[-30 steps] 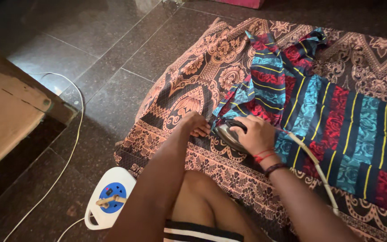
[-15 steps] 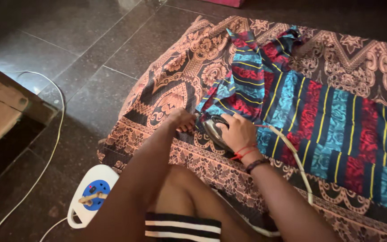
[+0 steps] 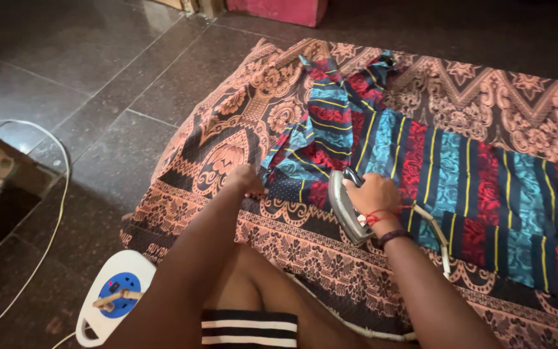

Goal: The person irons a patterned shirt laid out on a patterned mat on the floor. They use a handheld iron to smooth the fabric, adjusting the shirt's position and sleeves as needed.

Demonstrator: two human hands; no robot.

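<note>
- A person seated on the floor irons a striped garment (image 3: pixel 447 168), blue, red and yellow, laid flat on a patterned brown-and-peach cloth (image 3: pixel 227 148) spread over dark tiles (image 3: pixel 98 71).
- The right hand (image 3: pixel 371 194) is wrapped firmly round the handle of a metal iron (image 3: pixel 343 207), which stands on the garment's near edge.
- Just left of the iron, the left hand (image 3: pixel 247 179) presses down on the garment's corner; whether its fingers pinch the fabric cannot be told.
- The garment looks light, soft and limp, likely to bunch unless pinned at a hem or corner; the iron looks heavy, rigid and presumably hot, safe only by its handle.
- A pale cord (image 3: pixel 437 232) trails from the iron toward the person.
- Well left of the iron, a white extension socket (image 3: pixel 114 297) holds one plug.
- No containers are in view.
</note>
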